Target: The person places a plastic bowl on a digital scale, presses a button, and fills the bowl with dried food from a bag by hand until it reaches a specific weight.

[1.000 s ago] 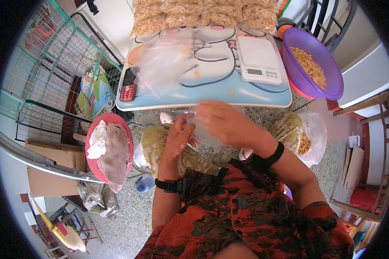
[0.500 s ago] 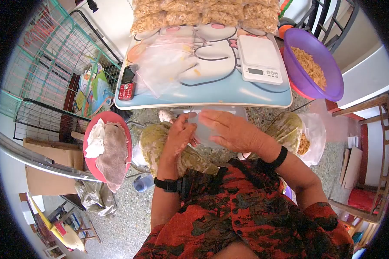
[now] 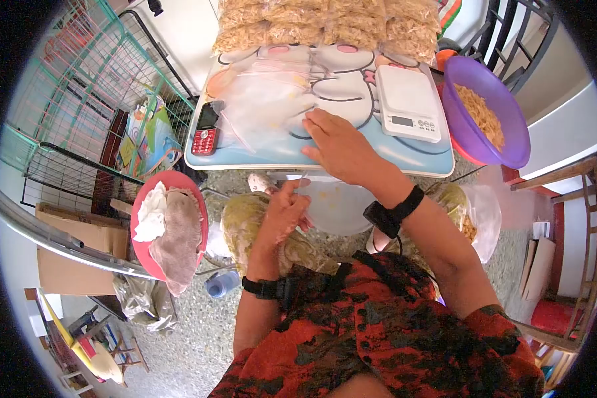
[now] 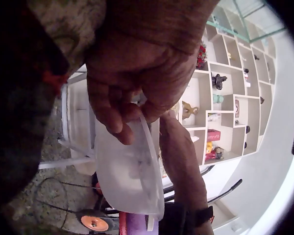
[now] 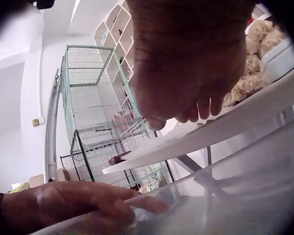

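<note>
My left hand [image 3: 285, 215] grips the near-left rim of a translucent plastic basin [image 3: 341, 209] held between the knees; in the left wrist view its fingers curl at the rim of the basin [image 4: 125, 176]. A few yellowish bits lie in the bottom. My right hand [image 3: 341, 149] is over the front edge of the table, fingers extended and holding nothing. In the right wrist view the right hand [image 5: 186, 73] hangs above the tabletop. Just beyond its fingertips, clear plastic bags [image 3: 259, 99] lie spread on the table.
A white kitchen scale [image 3: 408, 99] sits on the table [image 3: 278, 156], a red phone [image 3: 205, 136] at its left. Filled bags [image 3: 331, 23] line the back. A purple basin [image 3: 517, 132] of tan strips stands right; a red basin [image 3: 136, 232] with cloths, left.
My right hand has left the basin and moved up and forward over the table's front edge. The left hand stays at the basin's rim. The head view has shifted slightly.
</note>
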The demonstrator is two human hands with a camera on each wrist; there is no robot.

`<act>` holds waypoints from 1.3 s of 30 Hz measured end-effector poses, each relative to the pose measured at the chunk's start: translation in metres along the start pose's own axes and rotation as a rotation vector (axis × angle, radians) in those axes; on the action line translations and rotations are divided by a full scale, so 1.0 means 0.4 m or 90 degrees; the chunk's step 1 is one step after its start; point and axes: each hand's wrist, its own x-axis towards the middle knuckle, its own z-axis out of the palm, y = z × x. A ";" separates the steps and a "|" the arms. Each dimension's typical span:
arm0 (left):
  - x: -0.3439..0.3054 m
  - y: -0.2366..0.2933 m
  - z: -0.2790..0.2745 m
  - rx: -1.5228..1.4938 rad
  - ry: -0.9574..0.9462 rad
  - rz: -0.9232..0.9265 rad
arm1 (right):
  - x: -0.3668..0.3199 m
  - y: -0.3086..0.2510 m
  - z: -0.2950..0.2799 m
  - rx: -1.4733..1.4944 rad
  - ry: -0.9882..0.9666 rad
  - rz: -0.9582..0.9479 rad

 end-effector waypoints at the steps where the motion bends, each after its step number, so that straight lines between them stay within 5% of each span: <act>1: 0.000 -0.001 -0.001 -0.002 -0.003 0.004 | -0.005 -0.003 0.002 0.006 -0.003 -0.002; 14: 0.001 -0.013 0.006 -0.028 0.015 -0.005 | -0.203 -0.087 -0.077 0.220 -0.118 -0.146; 23: -0.005 -0.026 -0.002 -0.007 -0.026 -0.037 | -0.318 -0.042 -0.191 0.329 -0.208 0.140; 29: -0.022 0.006 0.009 0.013 -0.030 -0.029 | -0.432 0.021 -0.275 0.432 -0.010 0.442; 32: -0.026 0.042 0.008 0.093 -0.039 0.003 | -0.509 0.072 -0.265 0.272 0.089 0.419; 39: -0.035 0.225 0.053 0.094 -0.044 0.010 | -0.618 0.113 -0.189 0.018 0.086 0.292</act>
